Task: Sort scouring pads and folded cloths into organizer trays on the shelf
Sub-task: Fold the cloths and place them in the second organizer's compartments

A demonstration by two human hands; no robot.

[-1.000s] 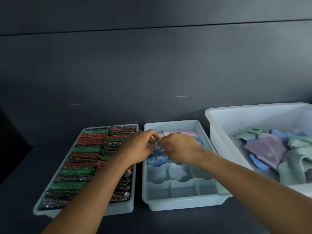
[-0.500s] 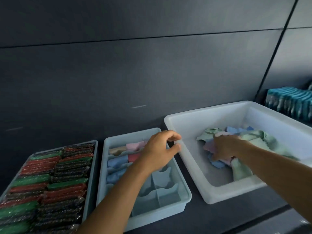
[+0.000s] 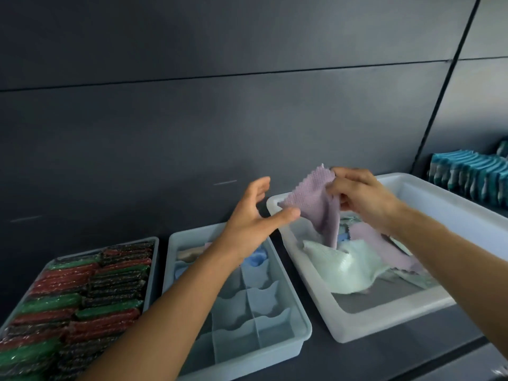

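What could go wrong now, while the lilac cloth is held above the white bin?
1. The right hand pinches the lilac cloth only near its top edge, and the left hand is open beside it; the cloth might slip back into the white bin.
2. Its lower end hangs close to the mint cloth and may drag it out.
3. Unfolded, it may not fit a compartment of the divided tray.

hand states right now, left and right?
Left hand: open, holding nothing, beside the purple cloth.
Right hand: closed, pinching the purple cloth's top corner above the white bin.
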